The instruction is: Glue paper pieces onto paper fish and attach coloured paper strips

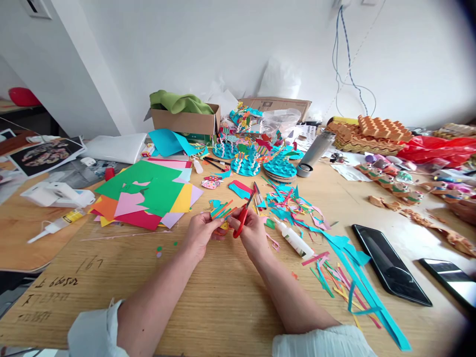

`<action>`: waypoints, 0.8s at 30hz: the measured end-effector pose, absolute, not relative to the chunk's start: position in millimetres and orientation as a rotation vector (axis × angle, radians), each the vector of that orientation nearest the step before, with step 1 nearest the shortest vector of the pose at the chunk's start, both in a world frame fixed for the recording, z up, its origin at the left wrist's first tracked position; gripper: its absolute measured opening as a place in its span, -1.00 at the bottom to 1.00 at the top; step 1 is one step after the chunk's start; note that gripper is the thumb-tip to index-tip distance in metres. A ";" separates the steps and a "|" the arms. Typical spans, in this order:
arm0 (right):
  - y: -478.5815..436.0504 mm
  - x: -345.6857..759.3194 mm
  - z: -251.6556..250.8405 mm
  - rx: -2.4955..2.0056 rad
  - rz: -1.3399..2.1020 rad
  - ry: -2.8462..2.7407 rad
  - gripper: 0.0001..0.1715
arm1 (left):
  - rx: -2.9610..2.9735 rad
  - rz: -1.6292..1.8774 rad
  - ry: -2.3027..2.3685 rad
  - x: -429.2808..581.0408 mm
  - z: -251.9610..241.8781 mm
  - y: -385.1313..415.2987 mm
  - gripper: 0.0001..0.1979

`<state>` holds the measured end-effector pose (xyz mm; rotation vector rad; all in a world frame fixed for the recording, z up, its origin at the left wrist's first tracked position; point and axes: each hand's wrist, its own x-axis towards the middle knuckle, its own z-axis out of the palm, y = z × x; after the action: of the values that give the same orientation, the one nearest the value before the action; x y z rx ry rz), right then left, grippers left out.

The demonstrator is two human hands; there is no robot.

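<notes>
My left hand (204, 232) is closed on a small paper piece (222, 210) with green, orange and blue strips across it. A pair of scissors (242, 218) with red handles is in my right hand (254, 234), its blades pointing up and away from me. The right fingertips meet the edge of the striped paper, and some yellow shows beneath it. Just right of my hands lies a white glue bottle (295, 240). Beyond them are a red and blue paper piece (241, 190) and a patterned paper cutout (211, 182).
Coloured paper sheets (156, 183) are stacked at left, near a glue syringe (55, 225). Paper scraps (290, 206) and strips spread to the right, beside a black phone (390, 263). Blue decorated discs (245, 163), a metal flask (316, 152) and a cardboard box (186, 120) stand farther back.
</notes>
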<state>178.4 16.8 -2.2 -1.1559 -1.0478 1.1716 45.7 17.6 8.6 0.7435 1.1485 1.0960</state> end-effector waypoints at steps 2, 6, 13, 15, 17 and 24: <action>16.2 178.5 -1.9 -1.156 1.167 -1.054 -0.63 | 0.739 1.108 1.153 45.7 8.4 17.9 -0.80; 15.4 178.6 -2.1 -1.142 1.160 -1.058 -0.62 | 0.739 1.109 1.161 46.1 8.6 18.0 -0.79; 15.5 177.3 -4.6 -1.138 1.145 -1.076 -0.65 | 0.751 1.112 1.184 47.2 8.8 18.2 -0.80; 15.4 176.7 -4.9 -1.130 1.134 -1.085 -0.67 | 0.756 1.113 1.192 47.2 8.7 18.2 -0.82; 15.2 176.2 -5.1 -1.119 1.128 -1.095 -0.68 | 0.759 1.117 1.191 47.0 8.7 18.0 -0.83; 14.3 174.1 -3.1 -1.102 1.134 -1.109 -0.69 | 0.760 1.121 1.194 48.1 9.8 18.2 -0.82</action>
<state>174.1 14.3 -3.1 -1.1021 -1.1092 1.1344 48.1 18.2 9.8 0.7604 1.1936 1.1207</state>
